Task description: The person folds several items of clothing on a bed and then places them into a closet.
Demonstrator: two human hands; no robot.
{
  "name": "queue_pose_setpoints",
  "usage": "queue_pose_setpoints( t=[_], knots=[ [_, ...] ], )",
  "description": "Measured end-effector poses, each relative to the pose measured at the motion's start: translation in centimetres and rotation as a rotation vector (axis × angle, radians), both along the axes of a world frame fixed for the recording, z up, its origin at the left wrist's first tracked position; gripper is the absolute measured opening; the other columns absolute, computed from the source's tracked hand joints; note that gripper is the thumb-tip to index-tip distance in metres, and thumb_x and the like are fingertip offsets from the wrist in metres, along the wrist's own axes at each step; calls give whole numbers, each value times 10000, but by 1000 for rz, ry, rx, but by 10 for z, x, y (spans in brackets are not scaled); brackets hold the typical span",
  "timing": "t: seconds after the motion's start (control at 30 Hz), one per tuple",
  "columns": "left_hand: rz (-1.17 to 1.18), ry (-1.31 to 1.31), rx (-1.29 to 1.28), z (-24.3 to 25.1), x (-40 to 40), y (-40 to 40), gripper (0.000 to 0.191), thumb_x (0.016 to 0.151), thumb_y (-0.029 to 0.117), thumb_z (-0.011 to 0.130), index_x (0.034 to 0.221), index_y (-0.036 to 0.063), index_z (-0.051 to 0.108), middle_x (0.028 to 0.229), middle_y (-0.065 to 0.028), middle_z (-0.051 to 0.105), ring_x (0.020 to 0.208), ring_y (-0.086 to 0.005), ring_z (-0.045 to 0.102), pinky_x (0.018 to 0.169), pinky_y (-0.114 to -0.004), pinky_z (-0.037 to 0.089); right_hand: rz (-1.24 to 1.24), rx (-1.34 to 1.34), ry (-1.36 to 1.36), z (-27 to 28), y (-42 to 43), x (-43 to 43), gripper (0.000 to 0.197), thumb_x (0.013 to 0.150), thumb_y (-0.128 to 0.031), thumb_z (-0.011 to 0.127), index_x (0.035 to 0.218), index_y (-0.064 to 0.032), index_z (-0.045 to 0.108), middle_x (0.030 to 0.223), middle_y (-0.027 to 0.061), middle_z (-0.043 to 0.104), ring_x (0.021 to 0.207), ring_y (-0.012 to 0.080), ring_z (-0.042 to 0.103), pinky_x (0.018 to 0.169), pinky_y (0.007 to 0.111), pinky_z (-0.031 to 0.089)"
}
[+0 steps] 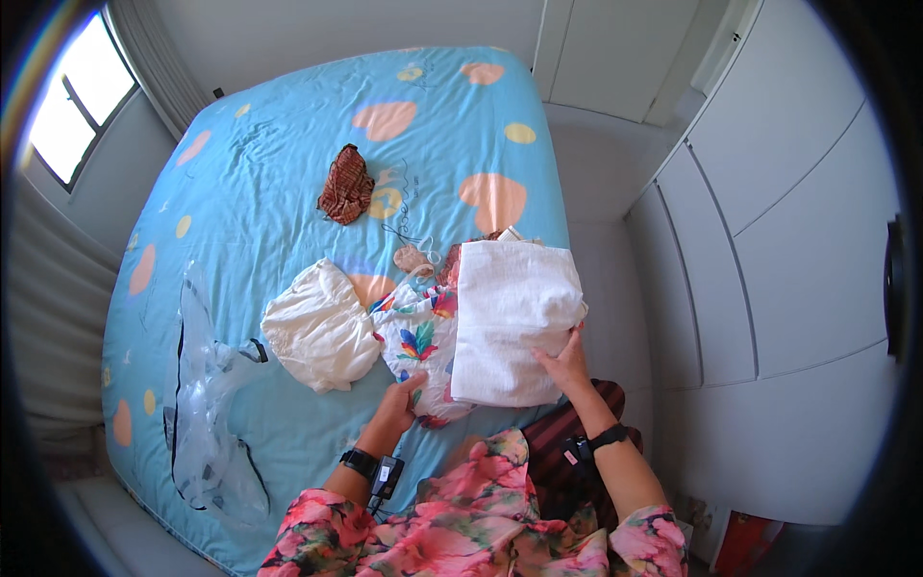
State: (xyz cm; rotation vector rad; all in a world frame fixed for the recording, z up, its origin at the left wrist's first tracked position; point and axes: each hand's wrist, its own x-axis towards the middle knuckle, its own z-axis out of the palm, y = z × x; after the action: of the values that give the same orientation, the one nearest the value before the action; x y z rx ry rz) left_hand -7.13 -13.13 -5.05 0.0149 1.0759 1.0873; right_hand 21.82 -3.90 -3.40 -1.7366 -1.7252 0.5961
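Observation:
My left hand (398, 405) rests at the lower left edge of a white cloth garment with a colourful leaf print (422, 339); its thumb lies on top and the fingers are hidden. My right hand (566, 360) grips the right side of a folded white cloth (508, 317), thumb on top, fingertips partly hidden. The folded cloth overlaps the printed garment. To the left lies a crumpled cream garment (321, 328). Above the printed garment are a small pinkish-brown item (412, 261) and thin white cords. Part of a reddish patterned cloth (451, 265) shows beside the folded cloth.
A brown patterned cloth bundle (346, 185) lies farther up the blue printed bed sheet (288, 144). A clear plastic bag with dark trim (205, 404) lies at the left. White cabinets (764, 288) stand to the right beyond the floor; a curtain (58, 310) hangs left.

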Motion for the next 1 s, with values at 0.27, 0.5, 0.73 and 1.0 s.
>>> queue_pose_setpoints(
  t=[0.27,0.5,0.73,1.0],
  knots=[
    [50,7,39,-9,-10,-19,276,801,98,542,1039,-41,533,971,-112,617,855,-226,610,797,-334,483,29,-176,288,41,15,8,504,647,-232,696,1059,17,546,930,199,624,878,322,602,775,357,459],
    [161,-109,56,6,-15,-28,471,663,112,521,1103,-52,488,1044,-164,591,939,-304,581,909,-407,435,112,-141,435,82,47,27,418,656,-168,678,1019,16,581,879,125,643,807,219,605,745,310,465],
    [40,-40,-85,10,-26,-44,436,679,70,505,1095,-57,498,992,-156,605,871,-286,604,853,-375,469,142,-174,246,75,68,15,480,675,-174,668,1108,-15,537,971,178,622,893,299,599,798,338,459],
    [-222,432,-56,34,-30,-33,185,707,156,583,806,1,601,737,-69,604,693,-214,598,650,-322,480,47,-225,-21,70,55,14,625,667,-248,682,1186,1,439,1098,214,538,1019,354,520,862,393,418]
  ],
)
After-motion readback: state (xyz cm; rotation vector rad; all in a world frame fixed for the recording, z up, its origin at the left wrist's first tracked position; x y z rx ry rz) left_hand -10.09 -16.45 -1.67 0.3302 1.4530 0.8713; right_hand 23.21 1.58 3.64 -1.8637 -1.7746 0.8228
